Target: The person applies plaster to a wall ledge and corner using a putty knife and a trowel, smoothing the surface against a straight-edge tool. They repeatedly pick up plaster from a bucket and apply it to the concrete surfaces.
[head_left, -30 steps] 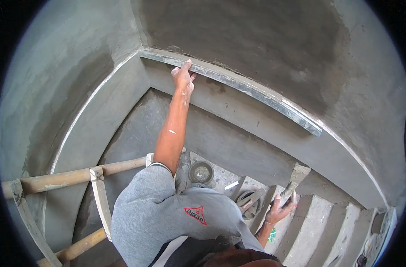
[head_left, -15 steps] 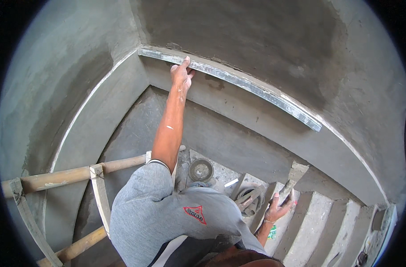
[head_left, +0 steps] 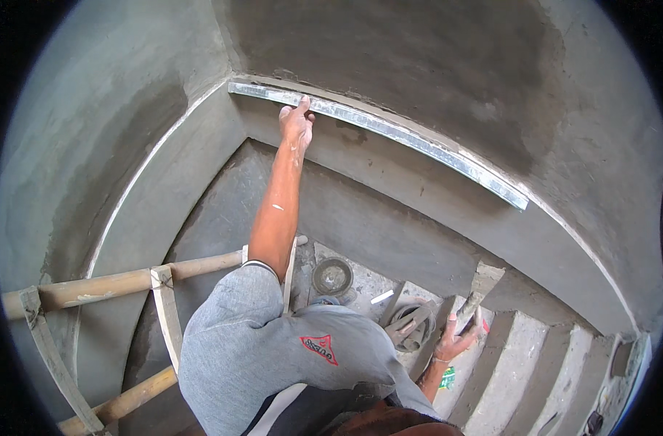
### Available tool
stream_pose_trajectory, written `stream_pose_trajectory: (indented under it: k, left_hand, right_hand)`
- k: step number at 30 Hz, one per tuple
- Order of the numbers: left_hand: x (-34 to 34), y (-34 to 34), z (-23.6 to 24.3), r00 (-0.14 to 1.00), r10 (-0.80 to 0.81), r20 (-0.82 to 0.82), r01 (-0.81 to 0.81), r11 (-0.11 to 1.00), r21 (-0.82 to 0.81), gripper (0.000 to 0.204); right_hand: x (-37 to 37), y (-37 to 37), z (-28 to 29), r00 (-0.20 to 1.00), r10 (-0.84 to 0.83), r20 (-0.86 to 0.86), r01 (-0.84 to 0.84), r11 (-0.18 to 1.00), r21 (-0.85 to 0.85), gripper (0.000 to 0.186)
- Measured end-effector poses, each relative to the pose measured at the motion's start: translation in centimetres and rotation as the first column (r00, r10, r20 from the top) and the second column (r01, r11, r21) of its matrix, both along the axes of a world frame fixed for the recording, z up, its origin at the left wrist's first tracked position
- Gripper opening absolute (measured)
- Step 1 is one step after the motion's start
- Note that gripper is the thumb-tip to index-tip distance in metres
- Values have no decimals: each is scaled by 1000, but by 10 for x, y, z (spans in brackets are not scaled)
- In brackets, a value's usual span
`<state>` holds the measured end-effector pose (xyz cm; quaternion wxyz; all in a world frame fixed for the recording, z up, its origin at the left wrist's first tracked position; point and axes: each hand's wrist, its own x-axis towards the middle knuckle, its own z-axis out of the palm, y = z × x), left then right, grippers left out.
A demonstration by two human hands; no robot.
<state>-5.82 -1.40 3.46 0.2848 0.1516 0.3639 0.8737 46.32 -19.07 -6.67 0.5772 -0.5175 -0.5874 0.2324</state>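
Note:
My left arm reaches up and away to the wall, where my left hand [head_left: 297, 125] is closed on a long, narrow metal strip [head_left: 458, 160]. Its thumb lies over the upper face, and the other fingers are mostly hidden under it. The strip lies along the ledge line of the plastered wall [head_left: 411, 65], its left end by the corner. Lower right, over the stairs, my right hand [head_left: 455, 344] grips a trowel [head_left: 485, 279] by the handle. The mortar-smeared blade points up and away from me.
Bamboo poles [head_left: 114, 286] with wooden crosspieces [head_left: 166, 309] stand at the left. Below me are a round bowl [head_left: 332, 277], a coil of hose or cable [head_left: 417, 323] and a white stick [head_left: 381, 296]. Concrete steps [head_left: 509, 360] run down the right side.
The strip has shifted slightly to the right, and its right end has come up a little nearer the ledge line. My right hand and the trowel have hardly moved.

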Motion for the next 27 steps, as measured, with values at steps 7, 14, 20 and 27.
stream_pose_trajectory:
  k: [7, 14, 20, 27]
  left_hand:
    - [2, -1, 0, 1000, 10, 9, -11, 1000, 13, 24]
    - [-1, -1, -16, 1000, -9, 9, 8, 1000, 27, 21]
    - [-1, -3, -52, 995, 54, -81, -61, 994, -86, 17]
    - [52, -50, -117, 990, -24, -137, 17, 999, -48, 21]
  right_hand:
    - [-1, -4, 2, 999, 11, -43, -11, 1000, 2, 55]
    - [-1, -5, 1, 1000, -25, -16, 25, 999, 30, 54]
    - [1, -6, 1, 1000, -29, -2, 29, 999, 36, 55]
    - [-2, -16, 4, 998, 5, -56, -4, 1000, 24, 57]
